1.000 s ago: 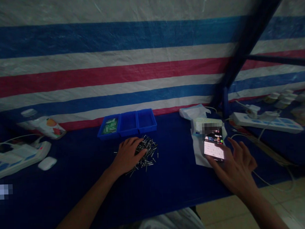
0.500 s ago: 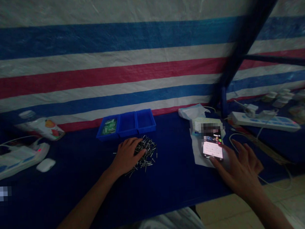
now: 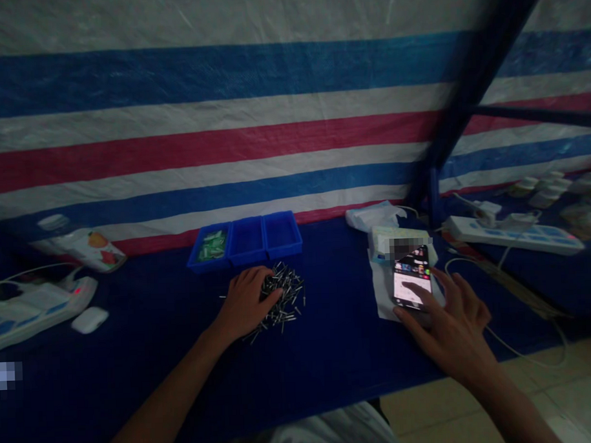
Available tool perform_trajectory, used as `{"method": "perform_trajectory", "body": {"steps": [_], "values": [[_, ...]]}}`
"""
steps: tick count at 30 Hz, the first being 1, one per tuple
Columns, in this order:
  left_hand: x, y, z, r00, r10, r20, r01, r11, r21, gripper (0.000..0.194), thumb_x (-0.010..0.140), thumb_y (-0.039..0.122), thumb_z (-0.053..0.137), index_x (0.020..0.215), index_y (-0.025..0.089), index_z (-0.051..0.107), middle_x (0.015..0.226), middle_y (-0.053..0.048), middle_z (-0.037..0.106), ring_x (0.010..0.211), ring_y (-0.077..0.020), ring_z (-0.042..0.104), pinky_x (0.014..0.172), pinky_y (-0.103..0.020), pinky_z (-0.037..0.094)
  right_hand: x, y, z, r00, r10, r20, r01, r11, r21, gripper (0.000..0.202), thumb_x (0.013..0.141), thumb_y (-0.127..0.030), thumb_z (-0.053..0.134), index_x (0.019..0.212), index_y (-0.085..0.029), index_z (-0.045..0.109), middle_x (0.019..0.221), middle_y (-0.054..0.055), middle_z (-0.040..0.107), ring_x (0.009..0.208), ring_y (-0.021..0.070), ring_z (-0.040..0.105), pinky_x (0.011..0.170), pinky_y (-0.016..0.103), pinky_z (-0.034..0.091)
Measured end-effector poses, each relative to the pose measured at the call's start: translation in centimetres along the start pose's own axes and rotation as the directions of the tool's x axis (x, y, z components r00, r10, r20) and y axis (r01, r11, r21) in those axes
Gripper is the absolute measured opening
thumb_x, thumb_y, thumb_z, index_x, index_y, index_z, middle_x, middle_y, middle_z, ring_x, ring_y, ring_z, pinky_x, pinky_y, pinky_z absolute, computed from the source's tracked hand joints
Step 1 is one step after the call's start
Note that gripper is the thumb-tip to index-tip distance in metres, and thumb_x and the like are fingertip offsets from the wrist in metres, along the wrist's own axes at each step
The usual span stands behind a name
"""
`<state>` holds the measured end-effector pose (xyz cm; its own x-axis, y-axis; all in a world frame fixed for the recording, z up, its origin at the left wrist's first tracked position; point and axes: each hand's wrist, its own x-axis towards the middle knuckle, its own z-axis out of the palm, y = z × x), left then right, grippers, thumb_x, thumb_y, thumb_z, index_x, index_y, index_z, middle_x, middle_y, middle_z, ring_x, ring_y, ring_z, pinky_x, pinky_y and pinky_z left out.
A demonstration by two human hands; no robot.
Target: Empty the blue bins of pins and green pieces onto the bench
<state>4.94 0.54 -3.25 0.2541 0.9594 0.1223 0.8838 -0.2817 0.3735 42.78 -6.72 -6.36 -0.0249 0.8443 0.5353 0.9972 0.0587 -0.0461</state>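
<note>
My left hand (image 3: 248, 300) rests open over the left side of a heap of small shiny metal pins, perhaps rivets (image 3: 284, 293), on the blue tabletop. Its thumb and fingers are apart, and part of the heap is hidden beneath them. At the right, my right hand (image 3: 452, 326) is open around the lower right of a smartphone (image 3: 412, 287) with a lit screen. One finger reaches over the screen, and the thumb is by the phone's lower edge. The phone leans on a tissue pack (image 3: 379, 239) above white paper (image 3: 383, 296).
Behind the heap stands a blue three-compartment tray (image 3: 248, 257); green and clear small pieces lie in its left compartment. Power strips (image 3: 514, 236) with cables sit on both sides. A bottle (image 3: 95, 249) lies at the left, near a white earphone-like case (image 3: 90, 320).
My right hand has shifted left, and a finger now extends over the phone's screen. The left hand stays over the heap with no visible change.
</note>
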Motion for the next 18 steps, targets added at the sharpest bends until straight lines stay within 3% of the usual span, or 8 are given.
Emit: {"method": "perform_trajectory", "body": {"steps": [6,12,18], "values": [[-0.04,0.11,-0.02,1.0,-0.014,0.005,0.014,1.0,-0.009,0.028,0.096,0.042,0.056,0.118,0.023,0.056,0.131,-0.009,0.064,0.129,-0.0325,0.054,0.107,-0.056,0.04,0.44,-0.24,0.01,1.0,-0.016,0.014,0.016,1.0,0.013,0.051,0.095,-0.062,0.045,0.122,-0.025,0.068,0.157,0.016,0.033,0.148,0.0466,0.025,0.104,0.069,0.038],[-0.03,-0.02,0.14,1.0,0.0,-0.005,0.0,1.0,-0.006,0.026,0.096,0.041,0.056,0.115,0.023,0.056,0.131,-0.009,0.064,0.129,-0.0326,0.054,0.106,-0.056,0.041,0.51,-0.33,0.41,0.999,0.018,0.04,-0.018,1.0,-0.013,0.053,0.096,-0.06,0.042,0.135,-0.031,0.062,0.161,0.014,0.029,0.149,0.0476,0.023,0.105,0.073,0.035],[-0.07,-0.02,0.11,1.0,-0.004,0.002,0.004,1.0,-0.01,0.024,0.096,0.041,0.056,0.113,0.023,0.055,0.132,-0.009,0.063,0.128,-0.0324,0.054,0.107,-0.057,0.04,0.38,-0.05,0.21,0.997,0.078,-0.023,-0.078,0.997,0.003,0.048,0.095,-0.06,0.044,0.12,-0.025,0.067,0.155,0.016,0.039,0.146,0.0451,0.031,0.103,0.068,0.039]]}}
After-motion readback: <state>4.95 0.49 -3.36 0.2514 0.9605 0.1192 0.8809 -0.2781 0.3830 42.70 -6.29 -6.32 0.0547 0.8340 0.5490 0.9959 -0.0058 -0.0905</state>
